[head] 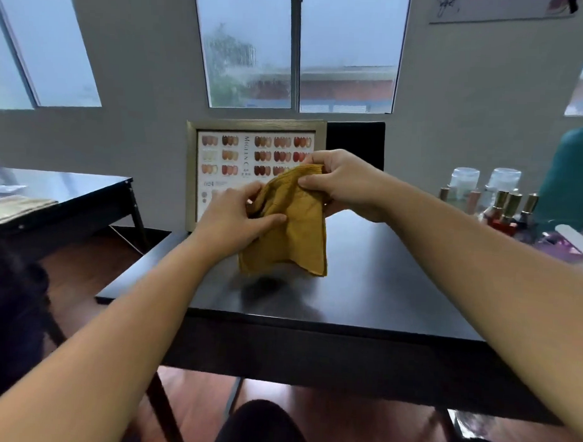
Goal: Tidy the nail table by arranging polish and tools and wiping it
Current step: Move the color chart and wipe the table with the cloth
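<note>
A mustard-yellow cloth (293,234) hangs in the air above the black nail table (363,289). My left hand (234,218) pinches the cloth's left side between thumb and fingers. Higher up, my right hand (344,183) grips the cloth's top edge. The cloth's lower corners dangle just over the tabletop. Several nail polish bottles (508,212) with gold caps stand grouped at the table's right side, and a nail file (577,235) lies beside them.
A framed nail colour chart (253,153) leans upright at the table's far edge, a black chair back (355,143) behind it. Two clear jars (483,184) and a teal bottle (572,177) stand far right. Another dark table (69,193) with folded cloths stands left.
</note>
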`<state>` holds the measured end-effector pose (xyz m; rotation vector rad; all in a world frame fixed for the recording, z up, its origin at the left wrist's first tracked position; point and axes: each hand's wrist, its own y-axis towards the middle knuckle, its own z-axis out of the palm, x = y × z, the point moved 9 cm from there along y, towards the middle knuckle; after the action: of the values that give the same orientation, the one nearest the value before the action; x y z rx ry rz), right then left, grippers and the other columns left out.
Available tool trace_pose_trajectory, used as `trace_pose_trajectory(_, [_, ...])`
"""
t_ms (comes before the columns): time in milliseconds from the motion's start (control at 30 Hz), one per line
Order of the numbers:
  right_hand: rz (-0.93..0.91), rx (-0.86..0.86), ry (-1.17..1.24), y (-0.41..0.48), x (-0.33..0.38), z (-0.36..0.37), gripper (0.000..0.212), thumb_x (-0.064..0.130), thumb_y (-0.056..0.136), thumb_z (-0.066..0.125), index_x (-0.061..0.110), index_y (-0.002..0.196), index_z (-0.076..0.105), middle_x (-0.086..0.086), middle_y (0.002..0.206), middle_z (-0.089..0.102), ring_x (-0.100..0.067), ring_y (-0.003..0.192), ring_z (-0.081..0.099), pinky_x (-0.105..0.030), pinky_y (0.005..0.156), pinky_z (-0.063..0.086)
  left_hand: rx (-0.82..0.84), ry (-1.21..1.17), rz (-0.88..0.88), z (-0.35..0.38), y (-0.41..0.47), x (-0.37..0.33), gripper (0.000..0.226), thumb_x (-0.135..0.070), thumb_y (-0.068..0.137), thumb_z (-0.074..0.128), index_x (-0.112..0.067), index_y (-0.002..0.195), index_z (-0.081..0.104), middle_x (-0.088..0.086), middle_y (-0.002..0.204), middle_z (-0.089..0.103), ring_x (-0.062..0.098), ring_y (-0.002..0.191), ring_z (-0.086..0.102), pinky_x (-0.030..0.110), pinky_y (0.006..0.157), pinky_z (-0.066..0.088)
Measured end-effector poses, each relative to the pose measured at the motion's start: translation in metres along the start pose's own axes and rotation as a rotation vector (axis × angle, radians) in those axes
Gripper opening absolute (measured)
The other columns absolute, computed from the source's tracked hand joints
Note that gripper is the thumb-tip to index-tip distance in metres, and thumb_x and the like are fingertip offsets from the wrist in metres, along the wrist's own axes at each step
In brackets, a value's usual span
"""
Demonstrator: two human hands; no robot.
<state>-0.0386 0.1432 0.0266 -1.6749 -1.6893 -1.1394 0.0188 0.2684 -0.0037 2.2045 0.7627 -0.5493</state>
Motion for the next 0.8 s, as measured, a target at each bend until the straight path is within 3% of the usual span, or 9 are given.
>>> trace_pose_trajectory(133, [0.001, 0.105, 0.076, 0.017, 0.006, 0.028, 0.018, 0.012, 0.095, 0.053, 0.005, 0.109, 0.061, -0.008, 0.089, 0.063, -0.018, 0.076, 0.064, -0.033, 0.068, 0.058, 0.154, -0.002, -0.076, -0.038, -0.005, 0.024, 0.013, -0.034, 0.072, 0.076, -0.027, 0.08, 0.067, -0.01, 0.078, 0.066, 0.005, 0.075, 0.063, 0.017, 0.064, 0.048])
trace_pose_trajectory(367, [0.003, 0.211, 0.083, 0.056, 0.015, 0.075, 0.018, 0.014, 0.096, 0.052, 0.004, 0.106, 0.063, -0.007, 0.087, 0.066, -0.017, 0.078, 0.065, -0.029, 0.063, 0.061, 0.278, 0.132, -0.183, -0.107, -0.008, 0.071, 0.005, -0.022, 0.082, 0.069, -0.02, 0.078, 0.071, -0.009, 0.065, 0.064, 0.001, 0.062, 0.056, 0.022, 0.068, 0.046])
trace_pose_trajectory(433, [-0.028, 0.187, 0.055, 0.067, 0.021, 0.087, 0.016, 0.016, 0.096, 0.052, 0.009, 0.1, 0.066, -0.005, 0.083, 0.066, -0.015, 0.075, 0.066, -0.024, 0.055, 0.058, 0.199, 0.182, -0.183, -0.127, -0.003, 0.084, 0.01, -0.018, 0.084, 0.067, -0.023, 0.078, 0.072, -0.012, 0.063, 0.066, 0.001, 0.061, 0.057, 0.024, 0.068, 0.046])
trace_pose_trajectory(500, [-0.086, 0.127, -0.005, 0.079, 0.027, 0.095, 0.018, 0.017, 0.096, 0.051, 0.008, 0.1, 0.067, -0.006, 0.084, 0.065, -0.015, 0.077, 0.064, -0.028, 0.059, 0.058, 0.048, 0.261, -0.168, -0.144, 0.002, 0.097, 0.011, -0.015, 0.085, 0.065, -0.021, 0.086, 0.074, 0.0, 0.075, 0.072, 0.014, 0.07, 0.062, 0.03, 0.073, 0.049])
trace_pose_trajectory(567, [-0.159, 0.087, -0.049, 0.085, 0.03, 0.105, 0.021, 0.017, 0.097, 0.05, 0.006, 0.103, 0.067, -0.007, 0.084, 0.062, -0.017, 0.078, 0.058, -0.039, 0.072, 0.055, -0.095, 0.285, -0.14, -0.154, -0.001, 0.106, 0.016, -0.011, 0.084, 0.064, -0.02, 0.092, 0.075, 0.004, 0.08, 0.073, 0.012, 0.069, 0.062, 0.018, 0.068, 0.047])
trace_pose_trajectory(633, [-0.237, 0.106, -0.127, 0.08, 0.027, 0.121, 0.02, 0.016, 0.097, 0.05, 0.012, 0.099, 0.069, 0.002, 0.079, 0.06, -0.008, 0.075, 0.055, -0.028, 0.073, 0.048, -0.131, 0.268, -0.141, -0.15, -0.012, 0.118, 0.022, -0.005, 0.081, 0.064, -0.021, 0.09, 0.075, -0.003, 0.076, 0.071, 0.0, 0.067, 0.06, 0.003, 0.063, 0.04])
trace_pose_trajectory(700, [-0.259, 0.214, -0.25, 0.066, 0.013, 0.146, 0.019, 0.017, 0.095, 0.053, 0.023, 0.1, 0.07, 0.01, 0.074, 0.06, 0.002, 0.066, 0.053, -0.016, 0.067, 0.045, -0.033, 0.248, -0.19, -0.133, -0.029, 0.139, 0.029, 0.002, 0.077, 0.062, -0.023, 0.085, 0.076, -0.003, 0.077, 0.073, 0.004, 0.071, 0.065, 0.004, 0.066, 0.042])
trace_pose_trajectory(733, [-0.244, 0.29, -0.317, 0.057, 0.002, 0.16, 0.019, 0.019, 0.094, 0.055, 0.027, 0.104, 0.069, 0.011, 0.079, 0.063, 0.002, 0.067, 0.054, -0.017, 0.068, 0.047, 0.049, 0.247, -0.226, -0.123, -0.039, 0.151, 0.032, 0.003, 0.075, 0.062, -0.025, 0.082, 0.076, -0.002, 0.077, 0.074, 0.009, 0.073, 0.066, 0.008, 0.067, 0.045])
trace_pose_trajectory(800, [-0.262, 0.422, -0.426, 0.038, -0.012, 0.183, 0.022, 0.024, 0.091, 0.06, 0.026, 0.111, 0.069, 0.015, 0.098, 0.068, 0.002, 0.082, 0.058, -0.018, 0.084, 0.048, 0.252, 0.234, -0.319, -0.102, -0.06, 0.171, 0.034, 0.002, 0.073, 0.064, -0.031, 0.075, 0.076, 0.001, 0.08, 0.074, 0.011, 0.07, 0.063, 0.015, 0.069, 0.047])
